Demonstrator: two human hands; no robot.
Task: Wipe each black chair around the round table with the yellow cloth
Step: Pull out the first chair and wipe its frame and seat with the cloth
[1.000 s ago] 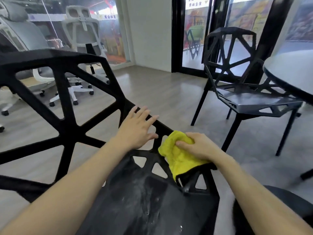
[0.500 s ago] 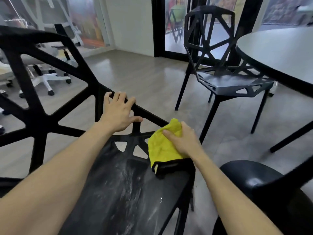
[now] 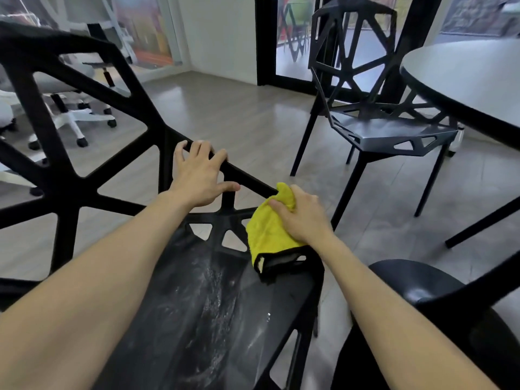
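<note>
A black lattice chair fills the near view, its seat streaked with damp marks. My left hand grips the chair's slanted side bar. My right hand presses the yellow cloth onto the far corner of the seat, where the bar meets it. The cloth has a black trim hanging over the seat edge. A second black lattice chair stands across the floor beside the round table at the right.
White office chairs on castors stand at the left. Glass doors with black frames lie at the back. A rounded black seat sits at the lower right under my right arm. Grey wood floor lies between the chairs.
The view has swung right and down, bringing the round table in. My left hand shifted up along the side bar, and my right hand keeps the cloth at the seat corner.
</note>
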